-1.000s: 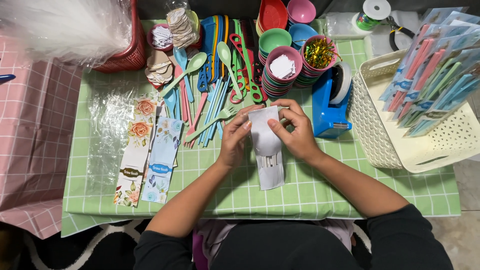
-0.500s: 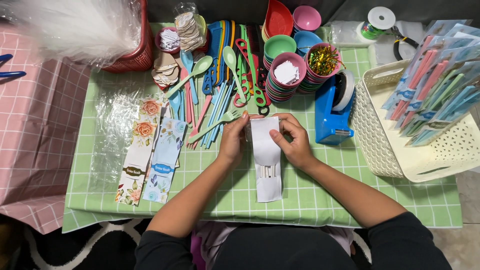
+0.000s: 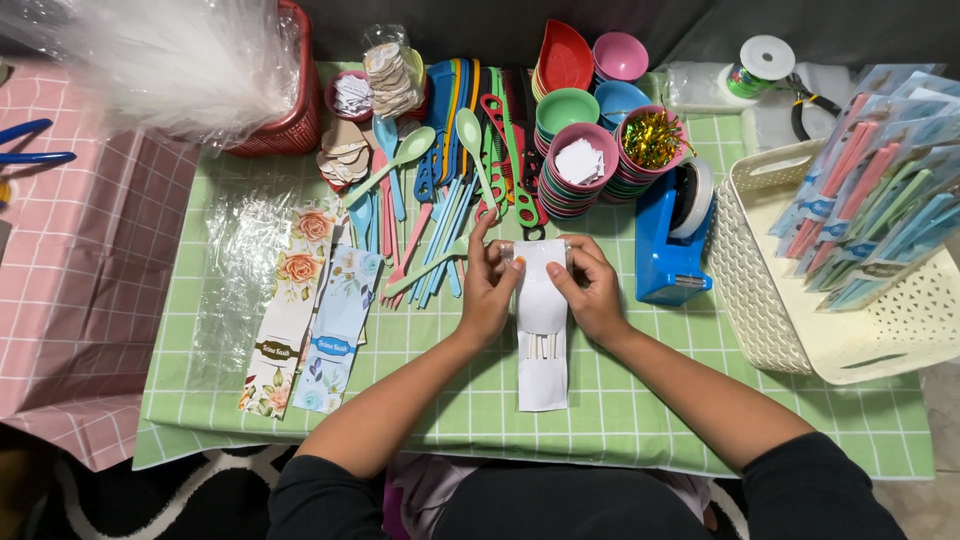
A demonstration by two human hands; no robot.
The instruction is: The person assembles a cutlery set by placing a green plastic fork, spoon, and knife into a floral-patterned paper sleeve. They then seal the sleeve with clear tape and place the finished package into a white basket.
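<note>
A long white packet (image 3: 543, 345) lies flat on the green checked tablecloth (image 3: 400, 400) in front of me, with pale cutlery showing faintly inside it. My left hand (image 3: 488, 290) pinches the packet's top left corner. My right hand (image 3: 592, 290) presses its top right corner and edge. Both hands hold the upper end down against the table. The lower end of the packet lies free toward me.
A blue tape dispenser (image 3: 672, 240) stands right of my hands. Stacks of coloured bowls (image 3: 580, 160), plastic spoons and chopsticks (image 3: 440, 210) lie behind. Two floral paper sleeves (image 3: 310, 310) lie to the left. A white basket (image 3: 850, 290) of packed sets sits right, a red basket (image 3: 285, 120) at the back left.
The packet was held up and crumpled between my hands; now it lies stretched out flat on the cloth with both hands at its top end.
</note>
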